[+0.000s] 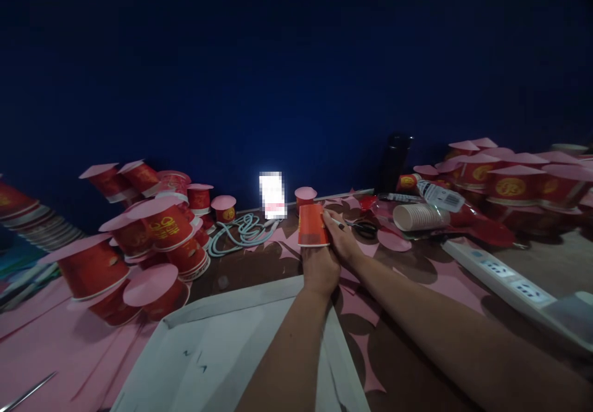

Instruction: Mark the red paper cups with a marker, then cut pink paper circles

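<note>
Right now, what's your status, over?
Left hand at cup's rim, right hand at its side. Cup upside down. Scissors near right hand, apparently clear of cup.

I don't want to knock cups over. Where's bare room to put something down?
Try the white tray, left of the left forearm: only small dark marks there. Bare brown table shows between tray and blue cable. Cups crowd the left; paper scraps and a power strip crowd the right.
</note>
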Demonstrator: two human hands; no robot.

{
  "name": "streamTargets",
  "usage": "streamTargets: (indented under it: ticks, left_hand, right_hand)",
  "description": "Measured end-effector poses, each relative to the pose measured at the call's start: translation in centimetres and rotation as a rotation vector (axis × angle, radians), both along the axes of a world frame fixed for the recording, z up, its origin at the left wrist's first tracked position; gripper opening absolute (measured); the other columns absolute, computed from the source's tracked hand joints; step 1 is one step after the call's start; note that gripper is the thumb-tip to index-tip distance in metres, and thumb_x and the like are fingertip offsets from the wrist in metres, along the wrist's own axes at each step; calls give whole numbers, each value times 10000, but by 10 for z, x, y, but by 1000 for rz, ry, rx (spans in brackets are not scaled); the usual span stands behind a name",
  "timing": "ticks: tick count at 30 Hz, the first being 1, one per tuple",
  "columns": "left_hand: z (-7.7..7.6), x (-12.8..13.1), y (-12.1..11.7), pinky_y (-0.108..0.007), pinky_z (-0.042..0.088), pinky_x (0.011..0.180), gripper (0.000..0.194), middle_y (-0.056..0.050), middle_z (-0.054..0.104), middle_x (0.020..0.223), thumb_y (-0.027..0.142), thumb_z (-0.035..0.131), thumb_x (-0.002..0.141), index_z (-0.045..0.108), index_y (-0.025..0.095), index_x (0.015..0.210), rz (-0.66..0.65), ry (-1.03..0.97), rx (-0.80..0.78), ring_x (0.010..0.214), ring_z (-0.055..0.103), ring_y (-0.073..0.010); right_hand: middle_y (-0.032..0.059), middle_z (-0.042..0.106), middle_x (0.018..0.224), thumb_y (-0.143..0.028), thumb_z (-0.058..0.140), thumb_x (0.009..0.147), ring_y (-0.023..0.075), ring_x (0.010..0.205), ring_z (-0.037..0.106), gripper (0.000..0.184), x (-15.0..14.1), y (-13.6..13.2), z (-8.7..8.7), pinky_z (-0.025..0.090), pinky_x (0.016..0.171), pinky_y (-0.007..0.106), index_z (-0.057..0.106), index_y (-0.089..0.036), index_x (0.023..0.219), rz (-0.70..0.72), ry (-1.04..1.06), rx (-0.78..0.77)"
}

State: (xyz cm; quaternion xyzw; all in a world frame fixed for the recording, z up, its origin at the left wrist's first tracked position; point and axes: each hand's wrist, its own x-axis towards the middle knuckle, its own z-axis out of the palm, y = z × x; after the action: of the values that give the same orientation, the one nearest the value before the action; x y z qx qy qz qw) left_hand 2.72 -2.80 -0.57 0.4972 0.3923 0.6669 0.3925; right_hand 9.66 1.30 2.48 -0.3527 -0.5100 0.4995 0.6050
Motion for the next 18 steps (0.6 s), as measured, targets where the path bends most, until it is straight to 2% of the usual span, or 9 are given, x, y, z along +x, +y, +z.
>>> streamTargets:
  ticks: [4, 8, 10, 15, 18]
  left_hand:
    - [1, -1, 0, -394, 139, 1106, 328, -124, 611, 1128, 99, 621, 667, 613, 225, 970, 104, 65, -3, 1241, 410, -301]
    - [4, -2, -1, -449, 195, 1078, 334, -131, 627, 1099, 119, 518, 730, 618, 193, 1040, 178, 540, -1, 1180, 467, -309]
    - [4, -2, 0, -437, 253, 1049, 349, -131, 634, 1085, 131, 476, 762, 612, 185, 1078, 185, 637, 30, 1140, 500, -293]
    - [5, -3, 6, -382, 381, 942, 353, -104, 661, 964, 176, 502, 783, 586, 183, 1126, 171, 359, 30, 961, 586, -245]
    - [7, -3, 5, -367, 408, 893, 318, -85, 663, 851, 174, 580, 737, 605, 191, 1054, 143, 204, -29, 869, 603, -235]
  right_hand:
    - [18, 660, 935, -504, 571, 786, 171, 875, 579, 355, 0, 0, 0, 469, 795, 279, 620, -212, 980, -9, -10, -7]
    - [35, 664, 969, -522, 570, 774, 184, 906, 582, 390, 1, 0, 1, 464, 825, 297, 631, -194, 977, -37, -55, 15]
    - [35, 665, 979, -523, 574, 769, 187, 917, 588, 392, 1, 2, -1, 468, 836, 305, 632, -200, 984, -42, -46, 19]
    - [29, 677, 907, -528, 582, 753, 185, 802, 633, 399, -1, 5, -5, 513, 714, 319, 611, -234, 1020, 3, 48, -54]
    - [36, 674, 951, -502, 600, 748, 182, 849, 629, 375, -1, 3, -3, 514, 754, 316, 623, -231, 1005, -25, -1, -17]
